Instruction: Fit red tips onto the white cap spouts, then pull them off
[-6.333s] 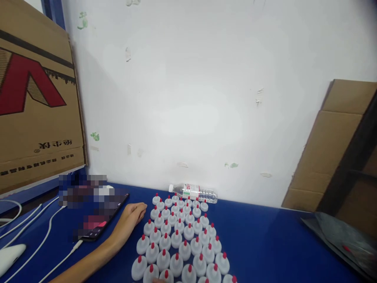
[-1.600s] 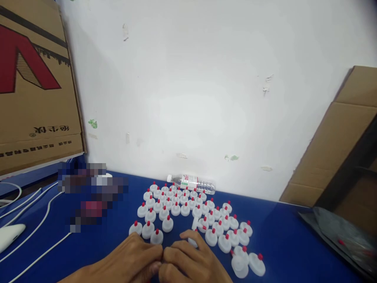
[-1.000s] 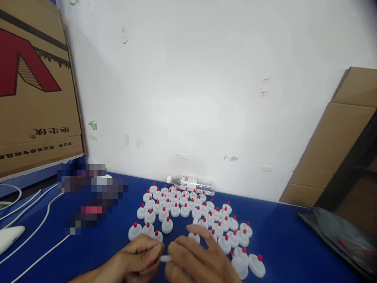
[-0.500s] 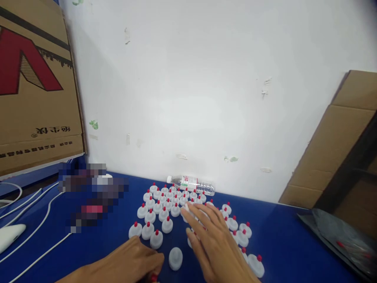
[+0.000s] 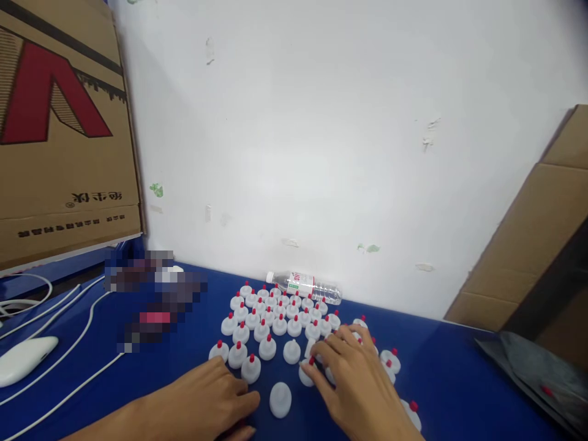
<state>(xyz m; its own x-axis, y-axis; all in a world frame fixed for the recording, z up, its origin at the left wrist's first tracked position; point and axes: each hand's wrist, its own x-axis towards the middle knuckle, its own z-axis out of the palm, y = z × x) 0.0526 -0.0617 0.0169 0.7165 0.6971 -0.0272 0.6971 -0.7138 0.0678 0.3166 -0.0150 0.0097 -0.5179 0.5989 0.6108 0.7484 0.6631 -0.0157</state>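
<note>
Small white plastic bottles with red tips stand in a dense group on the blue table. My left hand is at the group's near left edge, its fingers curled in; a hint of red shows beneath them, but what they hold is hidden. My right hand reaches over the right part of the group, thumb and forefinger closed about the red tip of a white bottle. Between my hands lies a white round piece with no red tip. Farther back, a white bottle stands without a red tip.
A clear water bottle lies against the white wall. White cables and a white rounded device are at left, near a blurred-out patch. Cardboard boxes flank both sides. A grey plastic bag lies at right.
My right hand has drawn back and its fingers have bent down to a red tip. The untipped bottle by its fingers is now uncovered. The view has shifted slightly left.
</note>
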